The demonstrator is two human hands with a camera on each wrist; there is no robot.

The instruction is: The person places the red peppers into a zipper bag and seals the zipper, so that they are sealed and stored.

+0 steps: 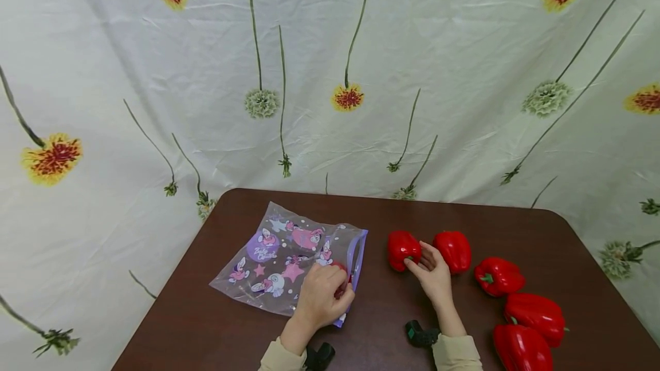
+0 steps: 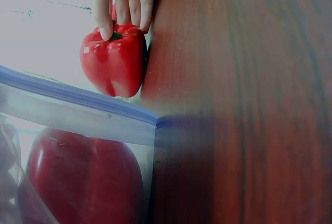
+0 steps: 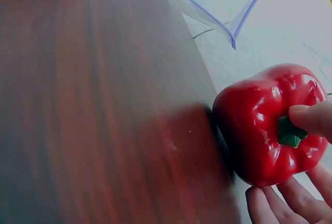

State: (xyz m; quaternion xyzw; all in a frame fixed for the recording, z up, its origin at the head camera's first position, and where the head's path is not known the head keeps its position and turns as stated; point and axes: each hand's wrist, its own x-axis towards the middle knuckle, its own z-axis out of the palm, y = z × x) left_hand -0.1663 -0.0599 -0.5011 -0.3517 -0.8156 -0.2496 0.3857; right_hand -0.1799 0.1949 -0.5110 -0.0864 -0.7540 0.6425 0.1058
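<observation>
A clear zip bag [image 1: 289,256] with purple edging and pink and purple cartoon prints lies on the table, its zip side facing right. My left hand [image 1: 322,296] is at the zip end, fingers and thumb curled about a red bell pepper [image 2: 85,177] that shows through the clear plastic in the left wrist view. To the right of the bag, my right hand [image 1: 433,273] holds another red bell pepper [image 3: 259,125], thumb on its green stem [image 3: 290,132] and fingers at its side. This pepper [image 1: 402,249] stands with its stem toward me.
More red bell peppers lie to the right: one [image 1: 454,252] just behind my right hand, one [image 1: 499,276] farther right, and two [image 1: 536,318] [image 1: 522,348] near the front right. Behind the dark wooden table [image 1: 381,336] hangs a flower-printed white cloth [image 1: 309,142].
</observation>
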